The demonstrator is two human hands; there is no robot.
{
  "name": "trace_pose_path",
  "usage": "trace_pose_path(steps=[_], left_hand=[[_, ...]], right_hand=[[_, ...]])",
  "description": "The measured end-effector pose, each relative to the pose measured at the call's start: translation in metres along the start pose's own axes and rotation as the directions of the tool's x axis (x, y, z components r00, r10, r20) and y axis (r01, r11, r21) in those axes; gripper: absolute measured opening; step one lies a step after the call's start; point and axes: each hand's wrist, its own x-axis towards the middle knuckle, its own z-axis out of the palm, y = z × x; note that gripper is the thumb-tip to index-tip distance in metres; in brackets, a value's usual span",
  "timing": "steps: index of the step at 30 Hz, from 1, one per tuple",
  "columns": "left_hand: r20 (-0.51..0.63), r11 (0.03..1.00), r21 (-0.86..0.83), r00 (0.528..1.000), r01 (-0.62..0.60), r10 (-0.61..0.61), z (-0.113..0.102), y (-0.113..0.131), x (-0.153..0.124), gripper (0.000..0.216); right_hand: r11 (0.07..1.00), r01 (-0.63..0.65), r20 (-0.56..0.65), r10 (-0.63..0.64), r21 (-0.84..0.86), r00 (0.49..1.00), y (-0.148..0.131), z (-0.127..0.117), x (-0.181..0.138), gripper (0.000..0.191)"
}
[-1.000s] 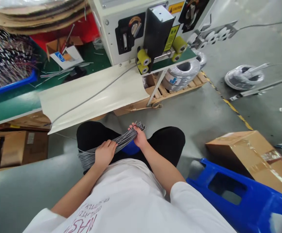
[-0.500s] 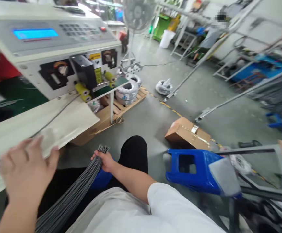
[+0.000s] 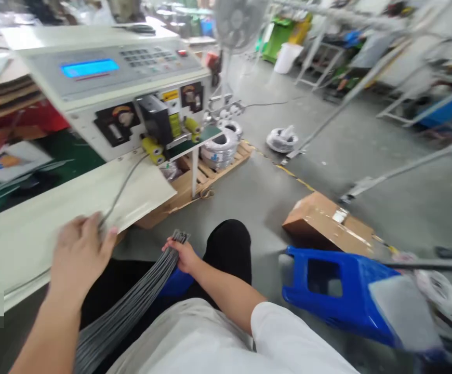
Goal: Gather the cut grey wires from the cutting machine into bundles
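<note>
Above grey floor (image 3: 261, 192), right hand (image 3: 182, 254) grips wires (image 3: 134, 306); by sheet (image 3: 148, 182), left hand's (image 3: 81, 255) hold unclear.

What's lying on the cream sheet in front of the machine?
A grey cable runs from the yellow rollers across the cream sheet. The left hand covers one stretch, so the cable there cannot be seen.

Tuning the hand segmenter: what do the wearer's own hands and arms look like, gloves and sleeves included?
Left hand: bare, no glove, motion-blurred; its forearm is bare as far as it shows, its sleeve out of view. Right hand: also ungloved, forearm bare up to a plain white short sleeve. No watch, bracelet or cable visible on either wrist.
</note>
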Motion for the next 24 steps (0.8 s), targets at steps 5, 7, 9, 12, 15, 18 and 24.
trace_pose_path(steps=[5,7,9,12,15,18,24], left_hand=[[-0.013,0.986,0.165,1.000,-0.010,0.012,-0.012,-0.003,-0.020,0.023],[-0.086,0.977,0.185,0.989,-0.103,0.120,-0.019,0.000,-0.040,0.011],[-0.057,0.960,0.170,0.971,-0.221,0.234,-0.023,0.009,-0.063,0.009],[0.055,0.960,0.118,0.967,-0.254,0.249,-0.017,0.028,-0.101,0.008],[0.162,0.982,0.092,0.976,-0.163,0.147,0.000,0.042,-0.133,0.009],[0.231,0.993,0.092,0.972,-0.070,0.047,0.013,0.043,-0.154,0.017],[0.327,0.989,0.148,0.943,0.022,-0.070,0.014,0.031,-0.173,0.029]], right_hand=[[1.000,0.001,-0.029,-0.001,0.007,1.000,-0.005,0.003,-0.001,0.033],[1.000,-0.009,-0.023,0.009,0.017,1.000,-0.005,0.003,-0.001,0.029],[1.000,-0.011,-0.024,0.011,0.026,1.000,-0.004,0.002,-0.002,0.028],[0.999,-0.003,-0.032,0.004,0.038,0.999,-0.002,0.001,-0.004,0.029],[0.999,-0.002,-0.054,0.004,0.039,0.999,0.000,-0.001,-0.004,0.030],[0.999,-0.014,-0.075,0.016,0.035,0.997,0.001,-0.003,-0.005,0.030],[0.998,-0.032,-0.035,0.034,0.057,0.999,-0.001,-0.004,-0.006,0.027]])
